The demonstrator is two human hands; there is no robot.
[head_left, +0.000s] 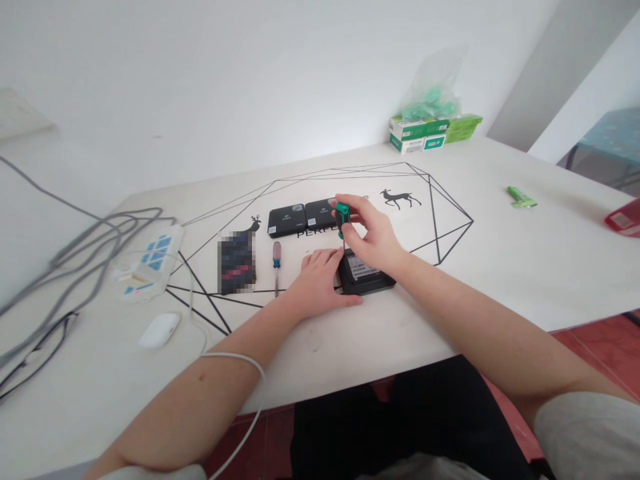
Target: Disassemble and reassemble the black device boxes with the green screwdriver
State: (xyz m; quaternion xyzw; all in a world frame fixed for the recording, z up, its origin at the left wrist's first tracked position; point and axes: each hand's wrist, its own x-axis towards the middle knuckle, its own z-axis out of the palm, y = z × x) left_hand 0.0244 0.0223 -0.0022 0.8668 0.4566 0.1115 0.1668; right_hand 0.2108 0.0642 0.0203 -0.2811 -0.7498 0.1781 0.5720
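My right hand [373, 233] is closed round the green and black handle of a screwdriver [342, 215]. The screwdriver stands nearly upright, its shaft pointing down at the far left corner of a flat black box-shaped device [373, 287]. A label with print [361, 267] shows on the device's upper face. My left hand [323, 277] grips the left side of that device, thumb along the near edge and fingers toward the far corner. The screwdriver's tip is too small to make out. Part of the device is hidden under my hands.
Two similar black boxes [287, 221] lie behind my hands. A second screwdriver [277, 263] and a pixelated patch [237, 263] are to the left. Further left are a power strip [155, 263], a white case [160, 331] and cables [95, 240]. Green boxes [419, 128] stand at the back.
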